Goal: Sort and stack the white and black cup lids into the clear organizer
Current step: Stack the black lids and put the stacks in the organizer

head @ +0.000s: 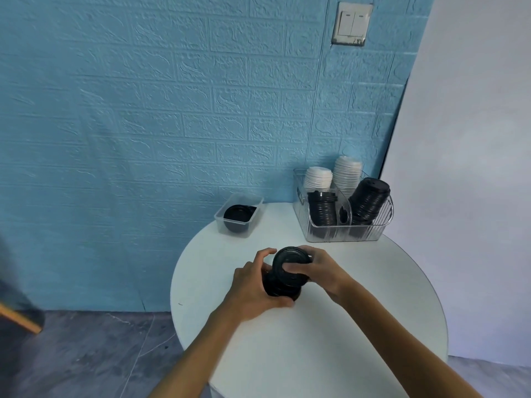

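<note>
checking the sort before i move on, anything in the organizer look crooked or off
Yes. In the clear organizer, the front right black lid stack leans toward the right wall instead of standing upright like the left black stack. The white stacks behind look tidy.

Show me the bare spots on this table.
Free: the table near edge below both hands, and its right side below the organizer. Narrow gap between the tub and organizer. Crowded: the organizer, full of lid stacks.
</note>
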A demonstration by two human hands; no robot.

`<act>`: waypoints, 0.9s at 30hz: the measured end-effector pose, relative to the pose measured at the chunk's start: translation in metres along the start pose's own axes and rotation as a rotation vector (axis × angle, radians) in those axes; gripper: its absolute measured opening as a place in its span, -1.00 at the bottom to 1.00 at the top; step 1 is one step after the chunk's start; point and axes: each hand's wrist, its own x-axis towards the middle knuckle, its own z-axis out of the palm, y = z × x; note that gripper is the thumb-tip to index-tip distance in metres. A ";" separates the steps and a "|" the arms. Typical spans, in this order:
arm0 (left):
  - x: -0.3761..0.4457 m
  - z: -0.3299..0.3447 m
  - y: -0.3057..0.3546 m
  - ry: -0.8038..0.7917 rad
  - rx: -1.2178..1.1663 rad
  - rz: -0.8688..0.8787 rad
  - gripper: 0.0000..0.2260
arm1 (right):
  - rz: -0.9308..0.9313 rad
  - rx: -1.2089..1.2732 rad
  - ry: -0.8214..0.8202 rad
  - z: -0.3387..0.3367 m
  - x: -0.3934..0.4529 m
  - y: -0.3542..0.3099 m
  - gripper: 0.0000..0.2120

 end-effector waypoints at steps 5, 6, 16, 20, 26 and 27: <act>0.000 0.000 0.000 -0.001 -0.010 -0.011 -0.08 | 0.110 -0.037 0.028 -0.002 0.005 0.001 -0.53; 0.000 0.000 -0.001 -0.006 -0.005 -0.013 -0.07 | 0.126 -0.041 0.014 -0.003 0.005 0.002 -0.54; 0.002 0.001 -0.004 -0.001 0.043 -0.018 -0.10 | 0.005 -0.210 0.005 0.007 0.005 0.009 -0.75; 0.002 0.002 -0.005 0.003 0.024 -0.018 -0.10 | 0.017 -0.264 0.070 0.007 0.009 0.016 -0.65; 0.002 0.005 -0.006 0.027 -0.013 -0.010 -0.18 | -0.014 -0.410 0.064 0.005 0.010 0.022 -0.78; 0.002 0.005 -0.006 0.027 -0.007 -0.010 -0.19 | -0.015 -0.415 0.057 0.004 0.010 0.022 -0.78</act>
